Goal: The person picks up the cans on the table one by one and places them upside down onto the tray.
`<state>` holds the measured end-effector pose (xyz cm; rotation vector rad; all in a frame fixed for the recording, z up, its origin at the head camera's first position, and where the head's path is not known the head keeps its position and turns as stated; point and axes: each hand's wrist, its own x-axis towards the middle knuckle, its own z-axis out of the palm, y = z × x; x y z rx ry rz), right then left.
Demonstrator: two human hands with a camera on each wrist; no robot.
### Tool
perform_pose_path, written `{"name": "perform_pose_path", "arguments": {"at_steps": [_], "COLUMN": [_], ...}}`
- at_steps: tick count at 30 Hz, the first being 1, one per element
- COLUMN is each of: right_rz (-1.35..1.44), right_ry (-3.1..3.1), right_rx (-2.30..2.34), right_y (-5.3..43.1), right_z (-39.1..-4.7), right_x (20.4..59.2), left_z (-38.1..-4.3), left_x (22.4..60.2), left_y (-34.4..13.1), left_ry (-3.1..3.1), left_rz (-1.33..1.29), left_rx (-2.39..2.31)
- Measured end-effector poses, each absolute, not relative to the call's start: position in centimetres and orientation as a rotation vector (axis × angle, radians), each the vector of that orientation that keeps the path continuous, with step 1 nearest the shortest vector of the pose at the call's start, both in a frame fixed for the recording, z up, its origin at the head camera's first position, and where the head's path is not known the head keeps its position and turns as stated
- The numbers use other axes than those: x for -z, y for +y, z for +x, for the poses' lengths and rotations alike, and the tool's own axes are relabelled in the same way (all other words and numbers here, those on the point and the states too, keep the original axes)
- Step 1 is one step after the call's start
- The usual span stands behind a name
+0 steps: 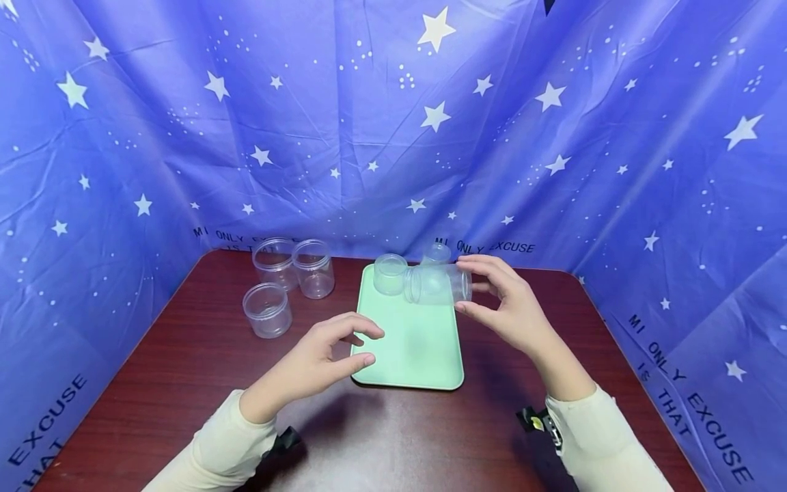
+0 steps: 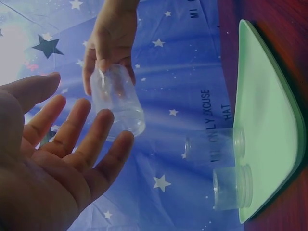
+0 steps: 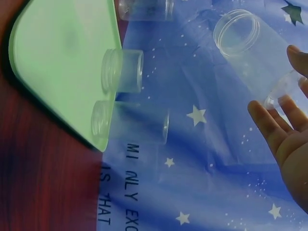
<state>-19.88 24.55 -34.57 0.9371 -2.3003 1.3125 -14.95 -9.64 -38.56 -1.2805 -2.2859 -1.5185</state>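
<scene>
One clear jar (image 1: pixel 438 285), right hand (image 1: pixel 509 304) seemingly gripping its base; left hand (image 1: pixel 322 355) spread.

A clear jar (image 1: pixel 435 287) is held on its side by the right hand (image 1: pixel 507 301), gripped at its right end, with its ridged end turned left above the green tray (image 1: pixel 406 348). Just beside that ridged end, a short jar (image 1: pixel 389 279) is seen upright at the tray's far left corner. A partly covered jar (image 1: pixel 437 252) is seen behind the held one; its base cannot be clearly made out through the plastic. The left hand (image 1: pixel 320 359) is held with thumb and fingers (image 1: pixel 350 324) parted at the tray's left edge. Three upright clear jars (image 1: pixel 315 277) are grouped on the brown surface (image 1: pixel 184 355), left of the tray.
</scene>
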Motion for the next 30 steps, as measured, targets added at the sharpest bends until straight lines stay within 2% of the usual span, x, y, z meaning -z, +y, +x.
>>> {"name": "perform_pose_path", "arguments": {"at_steps": [12,30], "right_rz": [0.762,0.789], "right_ry": [-2.578,-2.964], "right_rx": [-1.350,-0.970], "right_y": [25.5,24.3], "right_z": [-23.1,-26.9], "right_x": [33.3,31.0], "left_z": [-14.8,-15.9], "left_x": [38.8,40.0], "left_y": [-9.7,-10.1], "left_ry": [-2.492,-2.619], "left_rz": [-1.277,-1.238], "left_rx": [1.412,1.378]}}
